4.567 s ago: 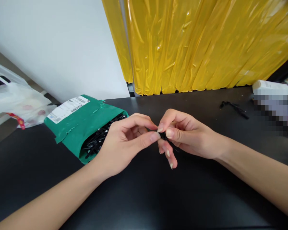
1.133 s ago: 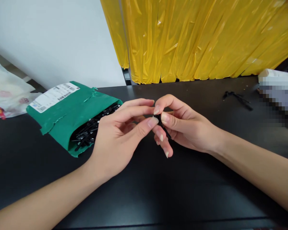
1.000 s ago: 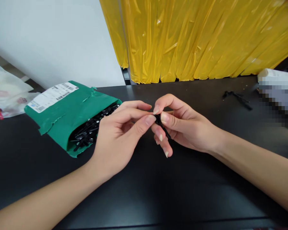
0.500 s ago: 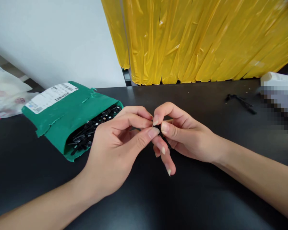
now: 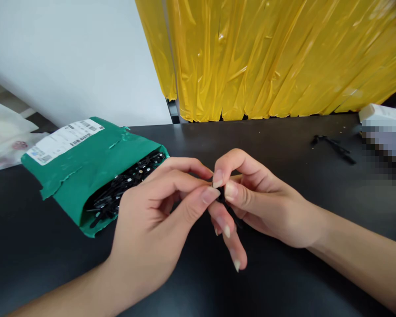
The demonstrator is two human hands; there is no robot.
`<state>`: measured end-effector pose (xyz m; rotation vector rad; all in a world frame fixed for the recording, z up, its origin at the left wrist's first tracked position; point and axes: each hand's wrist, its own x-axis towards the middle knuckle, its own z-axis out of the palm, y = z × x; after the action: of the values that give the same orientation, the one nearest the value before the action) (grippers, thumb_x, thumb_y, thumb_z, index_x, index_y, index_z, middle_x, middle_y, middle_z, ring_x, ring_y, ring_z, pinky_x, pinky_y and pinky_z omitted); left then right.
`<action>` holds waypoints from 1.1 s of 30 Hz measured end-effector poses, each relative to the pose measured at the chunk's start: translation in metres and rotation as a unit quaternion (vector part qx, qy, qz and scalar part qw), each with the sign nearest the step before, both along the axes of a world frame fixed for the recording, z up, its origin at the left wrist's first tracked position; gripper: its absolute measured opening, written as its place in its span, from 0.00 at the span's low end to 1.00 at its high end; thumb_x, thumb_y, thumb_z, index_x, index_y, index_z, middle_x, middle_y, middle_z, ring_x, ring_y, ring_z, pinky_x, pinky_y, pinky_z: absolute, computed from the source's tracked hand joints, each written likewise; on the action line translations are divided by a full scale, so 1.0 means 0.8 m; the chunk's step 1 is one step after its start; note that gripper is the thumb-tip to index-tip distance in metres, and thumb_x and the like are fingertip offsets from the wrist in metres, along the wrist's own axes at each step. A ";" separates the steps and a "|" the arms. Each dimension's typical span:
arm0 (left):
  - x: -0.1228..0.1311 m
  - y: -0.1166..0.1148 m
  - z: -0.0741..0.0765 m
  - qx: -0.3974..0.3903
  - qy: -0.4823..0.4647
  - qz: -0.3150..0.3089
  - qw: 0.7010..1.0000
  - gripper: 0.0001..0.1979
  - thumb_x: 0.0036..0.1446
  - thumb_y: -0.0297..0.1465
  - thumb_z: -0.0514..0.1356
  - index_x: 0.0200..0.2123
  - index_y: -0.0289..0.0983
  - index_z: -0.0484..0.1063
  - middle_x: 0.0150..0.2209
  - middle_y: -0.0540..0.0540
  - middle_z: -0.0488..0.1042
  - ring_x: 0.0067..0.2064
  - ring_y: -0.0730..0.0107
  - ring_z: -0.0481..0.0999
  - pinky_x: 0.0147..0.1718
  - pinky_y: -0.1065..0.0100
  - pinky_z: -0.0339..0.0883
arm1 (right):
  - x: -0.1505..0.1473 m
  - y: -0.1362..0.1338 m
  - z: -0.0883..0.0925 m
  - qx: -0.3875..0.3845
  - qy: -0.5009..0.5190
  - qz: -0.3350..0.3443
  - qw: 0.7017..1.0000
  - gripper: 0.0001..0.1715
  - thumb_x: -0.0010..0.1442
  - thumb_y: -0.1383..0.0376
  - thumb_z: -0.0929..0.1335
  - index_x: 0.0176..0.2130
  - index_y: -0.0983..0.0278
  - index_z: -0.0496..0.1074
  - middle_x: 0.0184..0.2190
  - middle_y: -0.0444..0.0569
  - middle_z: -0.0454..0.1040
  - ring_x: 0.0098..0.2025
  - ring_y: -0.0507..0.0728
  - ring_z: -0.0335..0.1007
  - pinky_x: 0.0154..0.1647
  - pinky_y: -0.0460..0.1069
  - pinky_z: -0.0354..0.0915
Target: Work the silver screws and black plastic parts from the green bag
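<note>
My left hand (image 5: 152, 229) and my right hand (image 5: 254, 198) meet above the black table (image 5: 284, 149), fingertips pinched together on a small black part (image 5: 221, 193) that is mostly hidden between them. Both hands are closed in a pinch. Just left of my left hand lies a torn green mailer bag (image 5: 86, 167) with a white shipping label, its open end spilling several small black parts (image 5: 122, 187).
A yellow plastic curtain (image 5: 267, 57) hangs behind the table, with a white wall to its left. A white plastic bag (image 5: 3, 136) sits at far left. A few loose black pieces (image 5: 333, 145) lie at right, near a blurred white box (image 5: 383, 127).
Both hands have stayed pinched on the small black part and sit lower and nearer in the picture. The view has shifted a little, so the green bag appears further left.
</note>
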<state>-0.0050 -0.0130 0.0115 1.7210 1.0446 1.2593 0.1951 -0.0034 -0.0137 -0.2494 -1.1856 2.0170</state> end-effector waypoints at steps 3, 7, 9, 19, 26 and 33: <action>-0.001 -0.003 0.002 0.000 0.004 0.020 1.000 0.13 0.64 0.28 0.74 0.27 0.47 0.85 0.40 0.52 0.82 0.43 0.73 0.83 0.38 0.79 0.80 | -0.003 0.000 -0.003 -0.001 0.000 0.006 1.000 0.05 0.84 0.61 0.64 0.51 0.55 0.70 0.34 0.33 0.79 0.27 0.45 0.84 0.42 0.45 0.68; -0.002 -0.006 0.001 -0.069 -0.055 -0.009 0.996 0.12 0.63 0.26 0.73 0.29 0.47 0.85 0.37 0.51 0.81 0.47 0.70 0.83 0.40 0.77 0.80 | -0.004 -0.001 -0.007 -0.005 0.000 0.010 1.000 0.05 0.84 0.60 0.64 0.51 0.56 0.69 0.35 0.34 0.79 0.26 0.46 0.83 0.35 0.45 0.60; -0.002 -0.007 0.000 -0.110 -0.090 -0.030 0.989 0.11 0.64 0.26 0.74 0.30 0.47 0.85 0.31 0.51 0.81 0.50 0.68 0.82 0.43 0.76 0.81 | -0.003 -0.002 -0.008 -0.005 0.006 0.011 1.000 0.05 0.84 0.60 0.64 0.51 0.55 0.70 0.35 0.34 0.80 0.26 0.46 0.83 0.32 0.44 0.57; 0.000 -0.005 -0.011 -0.199 -0.190 -0.092 0.957 0.04 0.67 0.33 0.74 0.38 0.50 0.89 0.46 0.52 0.82 0.39 0.75 0.85 0.40 0.73 0.84 | -0.001 0.001 -0.005 -0.020 0.004 0.004 1.000 0.06 0.83 0.59 0.66 0.51 0.55 0.72 0.36 0.36 0.81 0.27 0.47 0.84 0.32 0.43 0.63; -0.001 0.002 -0.003 -0.049 -0.024 -0.039 0.998 0.17 0.72 0.30 0.66 0.27 0.45 0.84 0.27 0.50 0.83 0.49 0.69 0.81 0.48 0.79 0.77 | -0.005 0.000 -0.004 -0.018 -0.021 -0.030 0.999 0.08 0.80 0.55 0.69 0.49 0.56 0.71 0.33 0.37 0.80 0.26 0.45 0.83 0.33 0.40 0.65; -0.001 -0.002 0.000 -0.072 -0.048 -0.018 0.996 0.12 0.66 0.29 0.72 0.28 0.44 0.84 0.35 0.50 0.81 0.45 0.71 0.80 0.42 0.80 0.77 | -0.008 -0.002 -0.006 -0.046 -0.022 -0.029 0.998 0.11 0.79 0.54 0.71 0.48 0.58 0.71 0.31 0.39 0.81 0.28 0.45 0.81 0.33 0.39 0.68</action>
<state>-0.0058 -0.0150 0.0118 1.5492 1.0182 1.2015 0.1884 -0.0050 -0.0188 -0.3707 -1.1011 2.0271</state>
